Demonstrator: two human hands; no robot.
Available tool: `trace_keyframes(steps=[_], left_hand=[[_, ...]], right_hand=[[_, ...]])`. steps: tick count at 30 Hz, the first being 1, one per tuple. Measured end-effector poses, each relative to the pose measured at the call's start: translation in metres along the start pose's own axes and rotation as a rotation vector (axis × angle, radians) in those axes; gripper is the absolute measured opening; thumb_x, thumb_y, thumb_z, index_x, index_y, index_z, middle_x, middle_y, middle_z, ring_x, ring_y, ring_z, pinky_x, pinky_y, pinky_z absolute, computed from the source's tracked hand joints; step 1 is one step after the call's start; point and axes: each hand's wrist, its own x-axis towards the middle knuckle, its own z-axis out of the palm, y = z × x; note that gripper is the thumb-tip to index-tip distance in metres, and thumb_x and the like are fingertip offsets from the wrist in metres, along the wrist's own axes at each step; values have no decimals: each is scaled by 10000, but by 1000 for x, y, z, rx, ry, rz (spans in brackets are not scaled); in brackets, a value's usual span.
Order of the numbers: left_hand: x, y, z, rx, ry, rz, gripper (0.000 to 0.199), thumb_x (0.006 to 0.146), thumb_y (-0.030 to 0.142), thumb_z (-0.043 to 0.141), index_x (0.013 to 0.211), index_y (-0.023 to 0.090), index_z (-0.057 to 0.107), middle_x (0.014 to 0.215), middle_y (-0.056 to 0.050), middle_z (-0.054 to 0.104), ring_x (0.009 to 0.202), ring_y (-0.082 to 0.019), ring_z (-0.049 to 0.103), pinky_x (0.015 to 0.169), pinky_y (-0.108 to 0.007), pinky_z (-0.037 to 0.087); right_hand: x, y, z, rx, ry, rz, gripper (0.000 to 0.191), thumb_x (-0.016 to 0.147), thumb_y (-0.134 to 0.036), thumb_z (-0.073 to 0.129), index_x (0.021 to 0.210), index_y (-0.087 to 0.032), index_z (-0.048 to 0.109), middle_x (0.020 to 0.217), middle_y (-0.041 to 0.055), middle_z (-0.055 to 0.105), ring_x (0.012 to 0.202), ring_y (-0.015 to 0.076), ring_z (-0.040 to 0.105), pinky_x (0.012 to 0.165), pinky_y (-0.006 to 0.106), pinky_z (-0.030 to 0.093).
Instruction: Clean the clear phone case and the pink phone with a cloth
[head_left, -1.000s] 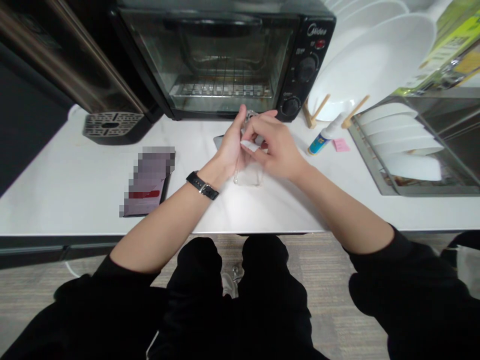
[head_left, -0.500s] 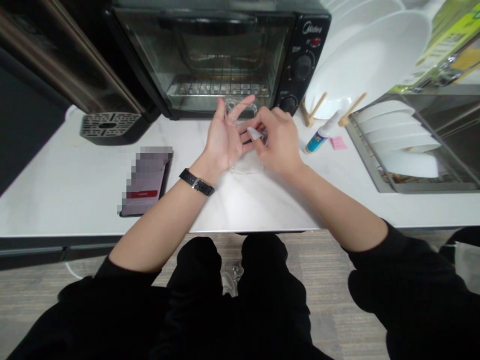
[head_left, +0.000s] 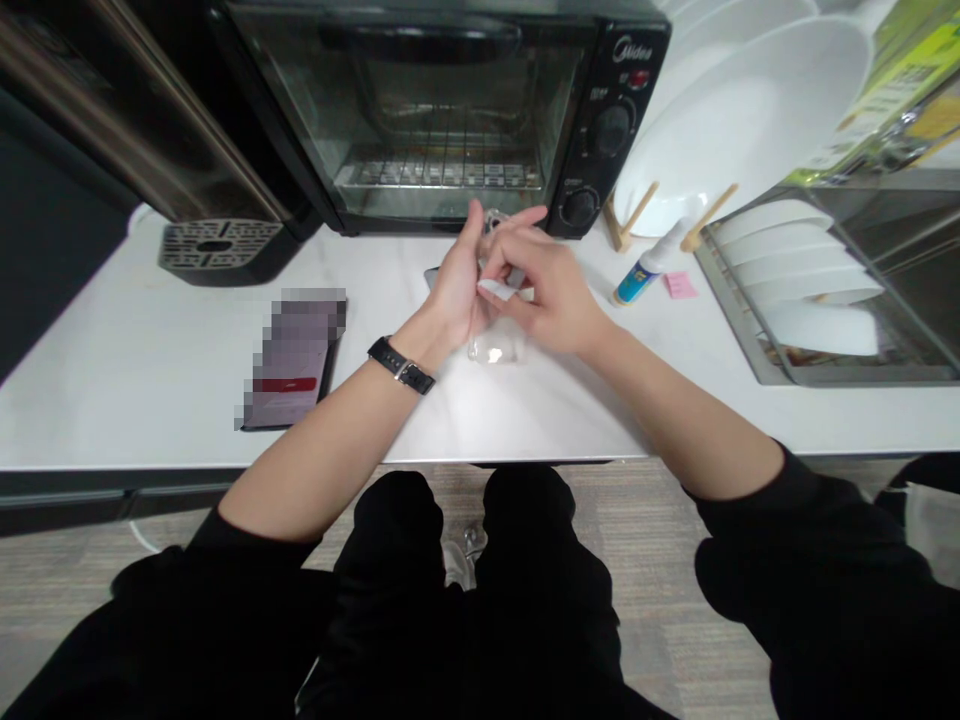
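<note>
Bare white counter [head_left: 551, 425] ran from its near edge up to my hands. My left hand [head_left: 457, 290] curled around a clear plastic case [head_left: 496, 345] while my right hand [head_left: 544, 290] pinched a white tab [head_left: 495, 289] against it; a toaster oven [head_left: 442, 120] stood just beyond.

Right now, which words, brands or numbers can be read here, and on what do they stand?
"Midea": on the toaster oven.
Too small to read: the dial markings, the spray bottle's label, the green package.
Blurred: the phone's screen.
</note>
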Motion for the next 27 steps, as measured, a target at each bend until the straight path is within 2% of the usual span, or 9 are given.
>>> trace_keyframes(steps=[4, 6, 8, 11, 14, 19, 23, 27], left_hand=[[0, 7, -11, -63, 90, 147, 758, 1043, 795, 231, 1612, 406, 546, 1087, -48, 832, 1468, -335, 595, 1167, -454, 514], [2, 11, -17, -141, 139, 209, 749, 1038, 791, 200, 1621, 447, 521, 1029, -26, 831, 1475, -316, 578, 1206, -443, 465], [3, 14, -21, -210, 161, 221, 752, 1049, 769, 176, 1631, 435, 513, 1004, -31, 826, 1452, -305, 592, 1182, -426, 476], [3, 15, -18, -249, 156, 131, 757, 1052, 774, 226, 1603, 385, 567, 1035, -74, 821, 1345, -326, 670, 1047, -419, 566], [1, 12, -8, -202, 121, -3, 726, 1057, 775, 302, 1532, 343, 641, 1031, -103, 810, 1214, -343, 744, 937, -409, 619], [-2, 2, 4, -122, 13, -159, 696, 1072, 777, 342, 1414, 285, 696, 1031, -100, 799, 1145, -342, 787, 958, -451, 641], [0, -2, 5, -67, 19, -180, 714, 1067, 784, 356, 1348, 235, 716, 1088, -131, 802, 1142, -364, 782, 935, -487, 659], [1, -1, 6, -103, 56, -99, 635, 1123, 685, 334, 1479, 258, 641, 1150, -74, 784, 1201, -329, 766, 937, -433, 644]], right_hand=[[-2, -4, 3, 78, -150, -88, 177, 1002, -367, 614, 874, -250, 577, 810, -8, 634, 811, 199, 603, 837, 380, 482], [-2, -4, 4, 24, -158, -56, 146, 970, -337, 626, 870, -253, 561, 803, -11, 633, 814, 209, 610, 850, 393, 475], [-3, -1, 3, -87, -111, 36, 127, 936, -292, 631, 863, -261, 532, 807, 5, 633, 840, 245, 621, 855, 426, 476], [-2, 6, 0, -240, 19, 193, 113, 933, -259, 628, 891, -272, 524, 837, 49, 642, 907, 311, 629, 858, 481, 496], [-2, 9, -2, -293, 143, 281, 91, 1007, -320, 608, 944, -286, 552, 883, 75, 660, 950, 333, 627, 850, 499, 522], [-1, 5, -4, -240, 245, 283, 137, 1056, -338, 575, 936, -288, 529, 940, 66, 676, 954, 299, 629, 858, 479, 543], [2, 2, -7, -128, 201, 213, 150, 1042, -335, 593, 931, -288, 504, 935, 50, 659, 941, 278, 633, 861, 455, 553], [4, -1, -10, -43, 45, 172, 221, 1039, -427, 603, 888, -294, 512, 884, 35, 649, 888, 259, 605, 841, 437, 549]])
